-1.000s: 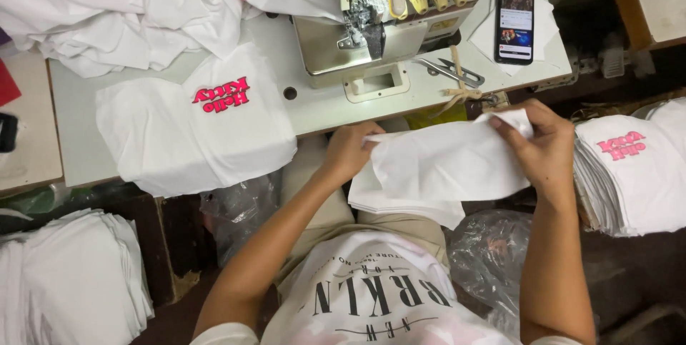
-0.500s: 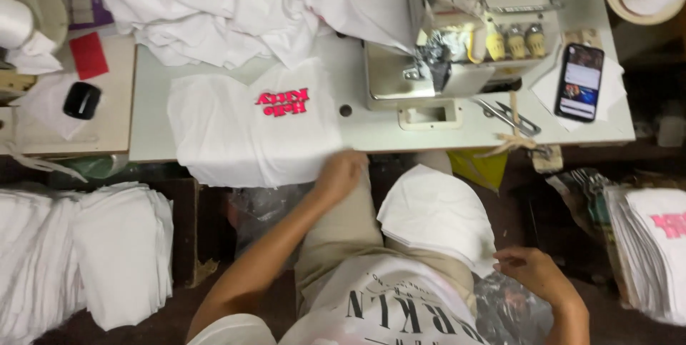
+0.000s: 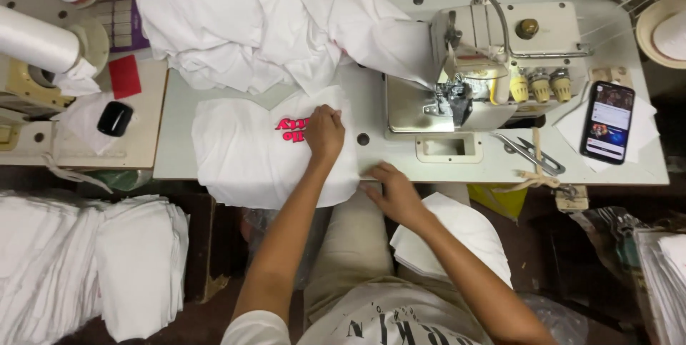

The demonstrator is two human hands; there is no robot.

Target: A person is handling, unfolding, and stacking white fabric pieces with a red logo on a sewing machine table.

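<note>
My left hand (image 3: 324,132) lies flat on a white cut fabric piece (image 3: 246,155) with a pink printed patch, spread on the pale sewing table (image 3: 400,170). The palm covers part of the print. My right hand (image 3: 389,189) rests at the table's front edge, fingers touching the right lower edge of that same piece. A folded stack of white pieces (image 3: 457,238) sits on my lap, under my right forearm. An overlock sewing machine (image 3: 493,73) stands just right of both hands.
A heap of white fabric (image 3: 271,23) fills the table's back. A phone (image 3: 607,122) and small scissors (image 3: 532,155) lie to the right of the machine. White thread cones (image 3: 39,37) and a side table are at left; stacks of white pieces (image 3: 86,266) sit below left.
My left hand has come up from the table edge onto the printed piece. My right hand has risen from beside my lap to the piece's edge; the white stack stays on my lap.
</note>
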